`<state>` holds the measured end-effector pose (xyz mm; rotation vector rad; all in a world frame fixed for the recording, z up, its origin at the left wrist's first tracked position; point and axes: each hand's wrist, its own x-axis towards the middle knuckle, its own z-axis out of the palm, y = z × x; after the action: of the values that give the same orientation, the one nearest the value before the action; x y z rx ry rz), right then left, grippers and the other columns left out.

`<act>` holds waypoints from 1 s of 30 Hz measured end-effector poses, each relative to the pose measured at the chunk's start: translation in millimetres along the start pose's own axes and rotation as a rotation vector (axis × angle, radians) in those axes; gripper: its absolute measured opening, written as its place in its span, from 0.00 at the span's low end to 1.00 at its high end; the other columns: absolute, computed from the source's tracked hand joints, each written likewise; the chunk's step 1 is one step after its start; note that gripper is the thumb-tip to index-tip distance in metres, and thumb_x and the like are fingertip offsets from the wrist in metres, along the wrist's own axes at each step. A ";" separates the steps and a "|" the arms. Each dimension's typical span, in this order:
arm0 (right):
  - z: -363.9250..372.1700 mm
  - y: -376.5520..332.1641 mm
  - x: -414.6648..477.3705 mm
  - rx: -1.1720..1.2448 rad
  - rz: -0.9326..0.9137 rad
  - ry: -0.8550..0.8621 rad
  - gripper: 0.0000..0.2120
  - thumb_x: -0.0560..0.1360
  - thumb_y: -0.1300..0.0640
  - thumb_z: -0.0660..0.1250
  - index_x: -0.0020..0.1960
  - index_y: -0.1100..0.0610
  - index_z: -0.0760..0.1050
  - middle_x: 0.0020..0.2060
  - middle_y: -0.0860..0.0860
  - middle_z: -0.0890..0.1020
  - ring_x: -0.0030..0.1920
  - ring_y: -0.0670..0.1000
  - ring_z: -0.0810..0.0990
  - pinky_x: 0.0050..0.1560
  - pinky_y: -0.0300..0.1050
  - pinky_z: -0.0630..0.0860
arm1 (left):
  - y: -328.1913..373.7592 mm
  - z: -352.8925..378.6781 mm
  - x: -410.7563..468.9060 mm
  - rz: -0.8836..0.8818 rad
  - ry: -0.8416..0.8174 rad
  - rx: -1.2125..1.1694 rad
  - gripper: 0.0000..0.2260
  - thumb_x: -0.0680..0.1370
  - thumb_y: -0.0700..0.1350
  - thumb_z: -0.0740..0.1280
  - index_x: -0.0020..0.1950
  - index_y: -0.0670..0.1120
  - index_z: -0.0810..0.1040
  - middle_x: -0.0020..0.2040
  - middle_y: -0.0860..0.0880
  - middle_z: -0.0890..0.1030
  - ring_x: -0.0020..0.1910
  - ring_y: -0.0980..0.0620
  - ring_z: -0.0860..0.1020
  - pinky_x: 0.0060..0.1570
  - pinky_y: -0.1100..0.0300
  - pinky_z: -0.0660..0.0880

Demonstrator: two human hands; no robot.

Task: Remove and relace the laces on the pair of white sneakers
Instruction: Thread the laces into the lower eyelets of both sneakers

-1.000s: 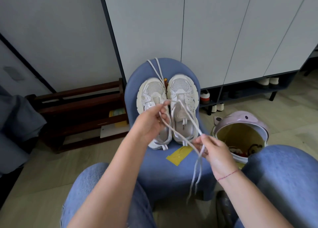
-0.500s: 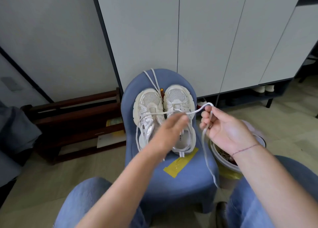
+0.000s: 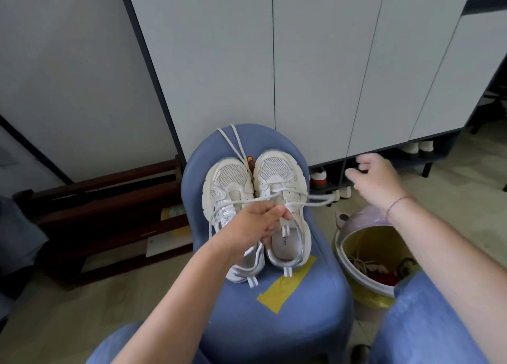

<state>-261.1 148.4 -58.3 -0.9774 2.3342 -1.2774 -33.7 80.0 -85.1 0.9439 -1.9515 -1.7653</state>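
Observation:
Two white sneakers lie side by side, toes pointing away, on a blue stool point(image 3: 299, 308): the left sneaker point(image 3: 227, 182) and the right sneaker point(image 3: 277, 171). My left hand point(image 3: 255, 225) hovers over them and pinches a white lace point(image 3: 315, 201) that runs across the right sneaker and off its right side. My right hand point(image 3: 375, 179) is raised to the right of the stool, fingers loosely spread, holding nothing. A second loose lace point(image 3: 233, 141) lies on the stool beyond the toes.
A pale bin point(image 3: 356, 234) with a yellow liner, holding laces and scraps, stands right of the stool. White cabinet doors point(image 3: 315, 61) rise behind, with shoes on the shelf below. A dark wooden rack point(image 3: 96, 199) sits at left. Yellow tape point(image 3: 285, 286) marks the stool.
My right hand let go of the lace and moved up and right, away from the shoes. My left hand stayed over the sneakers and now grips the lace, which trails to the right.

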 end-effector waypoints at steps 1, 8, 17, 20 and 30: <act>6.4 -8.6 -9.5 -0.024 -0.120 -0.057 0.19 0.76 0.55 0.65 0.65 0.58 0.70 0.58 0.53 0.77 0.44 0.53 0.80 0.49 0.52 0.79 | 3.0 0.9 2.5 0.010 0.007 0.024 0.13 0.85 0.44 0.58 0.45 0.45 0.79 0.28 0.53 0.61 0.28 0.56 0.59 0.30 0.64 0.60; 42.6 -29.8 -27.5 -0.088 -0.398 -0.527 0.10 0.77 0.49 0.65 0.45 0.54 0.80 0.39 0.50 0.83 0.40 0.50 0.81 0.46 0.49 0.76 | 10.4 -6.9 20.2 0.056 0.058 0.062 0.12 0.84 0.44 0.60 0.44 0.42 0.79 0.25 0.56 0.63 0.27 0.56 0.58 0.30 0.60 0.56; 39.1 -16.5 15.1 -0.306 -0.346 -0.024 0.05 0.77 0.55 0.64 0.50 0.53 0.78 0.48 0.46 0.77 0.42 0.43 0.76 0.46 0.39 0.73 | -6.6 -23.6 27.9 0.056 0.203 0.071 0.14 0.84 0.46 0.60 0.44 0.48 0.82 0.26 0.53 0.63 0.23 0.59 0.59 0.25 0.67 0.59; 61.2 -27.4 -12.5 -0.016 -0.444 -0.460 0.10 0.78 0.57 0.63 0.59 0.50 0.76 0.44 0.39 0.78 0.40 0.34 0.77 0.44 0.33 0.73 | -5.9 -13.7 29.7 0.114 0.195 0.089 0.13 0.83 0.45 0.61 0.42 0.46 0.81 0.23 0.53 0.66 0.21 0.60 0.60 0.24 0.67 0.60; 60.4 -15.2 4.4 0.035 -0.436 -0.380 0.06 0.73 0.55 0.71 0.38 0.47 0.80 0.35 0.57 0.81 0.31 0.44 0.71 0.35 0.37 0.70 | -5.3 -5.5 44.5 0.051 0.239 -0.053 0.10 0.82 0.42 0.64 0.46 0.41 0.83 0.29 0.50 0.80 0.25 0.59 0.72 0.29 0.68 0.70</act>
<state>-224.5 102.2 -79.0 -1.6204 1.8649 -1.1402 -60.8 46.0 -97.2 1.0263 -1.7555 -1.5873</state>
